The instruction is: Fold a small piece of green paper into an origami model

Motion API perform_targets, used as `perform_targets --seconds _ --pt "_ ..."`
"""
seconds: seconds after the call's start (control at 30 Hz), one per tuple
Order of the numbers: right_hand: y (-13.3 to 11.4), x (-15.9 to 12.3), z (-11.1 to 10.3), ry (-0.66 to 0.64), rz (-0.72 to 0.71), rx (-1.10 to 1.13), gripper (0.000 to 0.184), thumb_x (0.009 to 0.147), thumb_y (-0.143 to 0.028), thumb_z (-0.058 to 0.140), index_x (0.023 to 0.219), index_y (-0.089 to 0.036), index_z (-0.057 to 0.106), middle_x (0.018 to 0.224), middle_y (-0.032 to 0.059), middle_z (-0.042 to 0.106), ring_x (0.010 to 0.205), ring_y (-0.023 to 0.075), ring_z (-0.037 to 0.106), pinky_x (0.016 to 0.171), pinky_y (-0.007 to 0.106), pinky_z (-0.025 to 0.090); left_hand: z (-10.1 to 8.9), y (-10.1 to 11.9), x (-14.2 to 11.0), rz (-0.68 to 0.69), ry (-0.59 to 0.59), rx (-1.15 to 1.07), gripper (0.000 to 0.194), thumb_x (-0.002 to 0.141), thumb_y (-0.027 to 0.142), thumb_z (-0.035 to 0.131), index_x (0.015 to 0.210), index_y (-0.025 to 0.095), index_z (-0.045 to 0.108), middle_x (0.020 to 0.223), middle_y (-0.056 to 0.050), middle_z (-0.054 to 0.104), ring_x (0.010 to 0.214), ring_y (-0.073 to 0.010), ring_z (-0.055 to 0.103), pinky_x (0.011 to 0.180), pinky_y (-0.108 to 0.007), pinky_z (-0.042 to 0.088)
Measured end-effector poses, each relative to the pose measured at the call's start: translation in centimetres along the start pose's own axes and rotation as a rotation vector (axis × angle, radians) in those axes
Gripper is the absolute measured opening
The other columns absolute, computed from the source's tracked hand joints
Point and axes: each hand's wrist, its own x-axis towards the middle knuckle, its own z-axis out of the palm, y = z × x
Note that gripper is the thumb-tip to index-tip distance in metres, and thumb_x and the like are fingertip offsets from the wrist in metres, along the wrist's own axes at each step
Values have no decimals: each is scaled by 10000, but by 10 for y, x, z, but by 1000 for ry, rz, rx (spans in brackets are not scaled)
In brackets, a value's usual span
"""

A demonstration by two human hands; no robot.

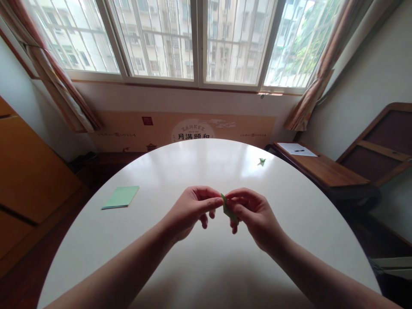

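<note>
A small folded piece of green paper [229, 210] is held up above the table between both hands. My left hand [196, 208] pinches its upper tip between thumb and forefinger, the other fingers curled below. On the other side, my right hand [249, 212] grips the paper's body with the thumb in front and fingers behind, hiding part of it. Off to the left lies a stack of square green paper [120, 197]. A small green folded paper figure [262, 162] rests toward the far right of the table.
The round white table [193, 266] spans the foreground. Beyond its right edge stands a wooden bench [334, 169] carrying a white sheet [291, 149] and a dark pen [300, 150]. An orange cabinet [35, 171] is at left; a printed panel [128, 124] runs below the windows.
</note>
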Motion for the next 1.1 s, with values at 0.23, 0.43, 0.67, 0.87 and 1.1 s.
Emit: perform_targets --seconds 0.23,0.43,0.67,0.87,1.1 --pt "0 0 0 19 9 -6 121 811 -304 764 886 -208 770 639 -4 686 464 122 606 394 232 524 -2 -2 1 1 2 8 237 685 344 848 709 140 730 526 22 574 431 -68 464 323 -141 356" --pt "0 1 0 83 -24 -103 151 801 -321 771 885 -196 779 655 21 710 496 131 613 407 235 522 -2 0 1 80 10 138 185 785 312 747 784 128 748 555 8 584 488 -92 500 337 -147 400" --pt "0 0 3 117 -44 -212 165 804 -342 773 870 -190 771 683 35 722 522 145 624 430 257 525 2 3 -5 146 70 317 208 810 332 710 820 127 743 553 7 591 465 -97 506 351 -172 439" --pt "1 -1 2 93 0 -172 253 826 -378 751 1001 -197 725 716 26 712 570 156 637 433 247 519 3 3 -5 149 122 311 214 801 337 706 795 125 732 590 -12 619 521 -117 539 367 -173 435" --pt "0 3 0 82 114 -108 266 860 -437 695 897 -176 722 750 32 680 618 159 646 448 231 521 2 7 -6 112 208 208 205 742 335 743 747 130 736 606 -23 629 566 -126 533 379 -168 404"
